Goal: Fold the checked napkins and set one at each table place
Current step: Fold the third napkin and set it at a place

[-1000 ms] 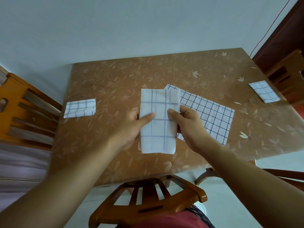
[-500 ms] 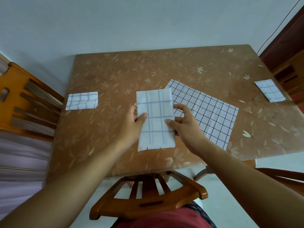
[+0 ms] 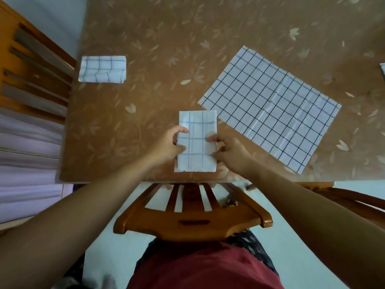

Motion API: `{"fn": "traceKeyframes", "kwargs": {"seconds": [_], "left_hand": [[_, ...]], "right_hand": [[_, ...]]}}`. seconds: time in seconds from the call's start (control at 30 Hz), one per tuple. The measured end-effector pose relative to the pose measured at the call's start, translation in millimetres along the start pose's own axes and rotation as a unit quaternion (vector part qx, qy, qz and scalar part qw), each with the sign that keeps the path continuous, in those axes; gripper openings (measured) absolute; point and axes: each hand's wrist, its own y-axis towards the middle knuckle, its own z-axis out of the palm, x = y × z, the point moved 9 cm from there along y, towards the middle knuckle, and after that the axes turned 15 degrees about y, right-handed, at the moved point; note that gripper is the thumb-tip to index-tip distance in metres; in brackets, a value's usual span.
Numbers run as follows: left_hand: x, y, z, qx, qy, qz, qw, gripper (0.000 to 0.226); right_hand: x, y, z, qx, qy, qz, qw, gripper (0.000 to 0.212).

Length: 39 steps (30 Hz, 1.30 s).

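Note:
A folded checked napkin (image 3: 196, 126) lies lengthwise near the table's front edge, held at both long sides. My left hand (image 3: 168, 144) pinches its left edge and my right hand (image 3: 231, 152) pinches its right edge. An unfolded checked napkin (image 3: 270, 105) lies flat to the right, just beyond the folded one. Another folded napkin (image 3: 103, 69) rests at the left table place. A sliver of a further napkin (image 3: 383, 70) shows at the right edge of the view.
The brown leaf-patterned table (image 3: 166, 49) fills the upper view. A wooden chair back (image 3: 193, 213) stands between me and the table's front edge. A second wooden chair (image 3: 31, 65) sits at the left side, and a chair part (image 3: 354, 199) at the right.
The folded napkin and both hands have come toward the table's front edge, away from the flat napkin. The camera has tilted down and closer.

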Motion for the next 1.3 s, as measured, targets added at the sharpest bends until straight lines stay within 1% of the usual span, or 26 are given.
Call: {"fn": "traceKeyframes", "kwargs": {"seconds": [0.1, 0.23, 0.3, 0.4, 0.47, 0.53, 0.63, 0.7, 0.77, 0.8, 0.87, 0.9, 0.93, 1.0, 1.03, 1.1, 1.2, 1.3], "left_hand": [[25.9, 12.9, 23.3, 0.019, 0.023, -0.003, 1.000, 0.056], [49.1, 32.6, 40.0, 0.001, 0.107, 0.009, 0.994, 0.065], [59.1, 41.1, 46.7, 0.000, 0.133, 0.014, 0.991, 0.068], [70.5, 48.7, 54.6, 0.006, 0.133, 0.019, 0.991, 0.074], [71.9, 51.6, 54.9, 0.004, 0.139, 0.024, 0.990, 0.075], [69.8, 51.6, 54.2, -0.001, 0.171, 0.038, 0.985, 0.073], [68.1, 45.8, 49.5, -0.050, 0.245, 0.061, 0.966, 0.068], [69.1, 40.5, 44.7, -0.100, 0.245, 0.056, 0.963, 0.061], [57.8, 36.2, 41.3, -0.154, 0.261, 0.090, 0.949, 0.053], [50.0, 35.0, 41.9, -0.176, 0.300, 0.114, 0.931, 0.050], [39.4, 41.2, 51.7, -0.187, 0.420, 0.150, 0.875, 0.052], [39.5, 49.3, 58.1, -0.174, 0.458, 0.154, 0.858, 0.057], [43.7, 58.3, 64.7, -0.150, 0.479, 0.151, 0.852, 0.061], [57.6, 73.2, 77.9, -0.100, 0.498, 0.146, 0.849, 0.070], [64.0, 77.4, 81.8, -0.087, 0.503, 0.149, 0.847, 0.073], [71.7, 80.1, 83.6, -0.083, 0.513, 0.167, 0.838, 0.074], [76.1, 81.5, 83.3, -0.089, 0.532, 0.177, 0.823, 0.077], [73.5, 82.4, 82.7, -0.085, 0.528, 0.177, 0.826, 0.081]], "right_hand": [[-27.2, 19.8, 13.7, 0.012, -0.054, 0.020, 0.998, 0.051], [-49.8, 45.3, 24.0, 0.008, -0.102, 0.017, 0.995, 0.058], [-56.2, 56.8, 28.6, 0.013, -0.132, 0.000, 0.991, 0.061], [-62.3, 69.1, 32.0, 0.012, -0.166, -0.030, 0.986, 0.062], [-63.3, 72.1, 32.9, 0.010, -0.183, -0.048, 0.982, 0.061], [-63.8, 72.7, 33.7, 0.014, -0.206, -0.052, 0.977, 0.063], [-65.8, 69.9, 30.7, 0.009, -0.262, -0.057, 0.963, 0.065], [-60.6, 67.7, 26.1, -0.014, -0.287, -0.088, 0.954, 0.060], [-50.4, 69.5, 24.7, -0.030, -0.327, -0.136, 0.935, 0.054], [-45.5, 72.4, 26.8, -0.027, -0.356, -0.161, 0.920, 0.054], [-37.1, 82.9, 34.7, -0.006, -0.408, -0.210, 0.888, 0.061], [-36.8, 90.2, 39.4, 0.011, -0.436, -0.228, 0.870, 0.067], [-39.5, 97.9, 43.9, 0.030, -0.471, -0.239, 0.849, 0.073], [-51.8, 111.4, 49.2, 0.061, -0.538, -0.237, 0.807, 0.084], [-57.7, 116.0, 50.0, 0.069, -0.558, -0.235, 0.793, 0.086], [-64.9, 121.7, 49.9, 0.071, -0.571, -0.234, 0.784, 0.088], [-68.7, 124.8, 50.3, 0.071, -0.567, -0.235, 0.786, 0.089], [-64.4, 124.4, 49.3, 0.081, -0.556, -0.232, 0.794, 0.090]]}}
